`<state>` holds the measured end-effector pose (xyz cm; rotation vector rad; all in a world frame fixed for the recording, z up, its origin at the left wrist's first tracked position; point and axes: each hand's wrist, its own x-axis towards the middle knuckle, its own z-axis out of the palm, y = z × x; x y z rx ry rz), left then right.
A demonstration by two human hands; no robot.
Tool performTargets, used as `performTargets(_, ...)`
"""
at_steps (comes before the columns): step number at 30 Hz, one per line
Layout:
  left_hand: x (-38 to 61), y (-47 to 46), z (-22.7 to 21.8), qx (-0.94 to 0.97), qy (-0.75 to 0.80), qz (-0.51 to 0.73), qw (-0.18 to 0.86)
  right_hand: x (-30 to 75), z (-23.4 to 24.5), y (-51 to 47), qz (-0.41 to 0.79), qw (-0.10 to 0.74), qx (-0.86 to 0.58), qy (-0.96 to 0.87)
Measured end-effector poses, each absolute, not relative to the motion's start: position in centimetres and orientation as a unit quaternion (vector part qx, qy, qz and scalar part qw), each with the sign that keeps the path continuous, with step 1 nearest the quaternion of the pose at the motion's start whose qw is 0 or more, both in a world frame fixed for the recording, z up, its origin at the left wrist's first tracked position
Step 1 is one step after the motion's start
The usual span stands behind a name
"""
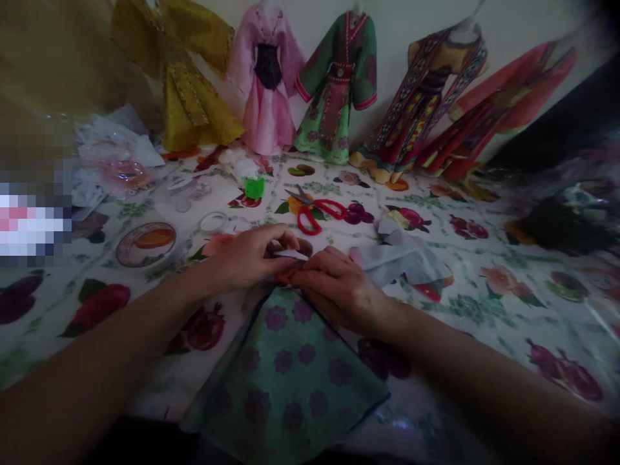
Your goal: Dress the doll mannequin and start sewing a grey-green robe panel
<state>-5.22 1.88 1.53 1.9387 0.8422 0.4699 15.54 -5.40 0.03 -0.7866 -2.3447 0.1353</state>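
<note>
A small green doll skirt [295, 361] with purple flowers fans out towards me, its narrow waist end at my hands. My right hand [336, 278] is closed on that waist end, the fingers pressed together. Just left of it, my left hand [254, 258] has its thumb and bent fingers closed round a small white strip [290, 256]. An orange-red bit [284, 278] shows at the top of the skirt, between the hands. The fingertips partly hide what lies there.
Red-handled scissors [320, 210] lie open beyond my hands. Nearby are a green spool [254, 187], a roll of clear tape [146, 245] and translucent wrapping [402, 255]. Several doll dresses [339, 90] stand along the wall. Plastic packets [116, 155] are heaped at the left on the fruit-patterned tablecloth [479, 310].
</note>
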Motion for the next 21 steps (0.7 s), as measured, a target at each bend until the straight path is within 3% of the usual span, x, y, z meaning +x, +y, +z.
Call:
performTargets(6,-5.0,1.7,1.6,0.788,0.356,0.197,0.462,16.3,0.2,-7.4,0.095,0.300,-0.310,-0.897)
performTargets(13,-5.1,1.7,1.8,0.796,0.357,0.189,0.451,16.2,1.2,-7.2,0.142,0.362,-0.375,-0.841)
performTargets(21,-5.0,1.6,1.5,0.793,0.364,0.196,0.447,15.3,-0.6,-7.4,0.023,0.241,-0.367,-0.898)
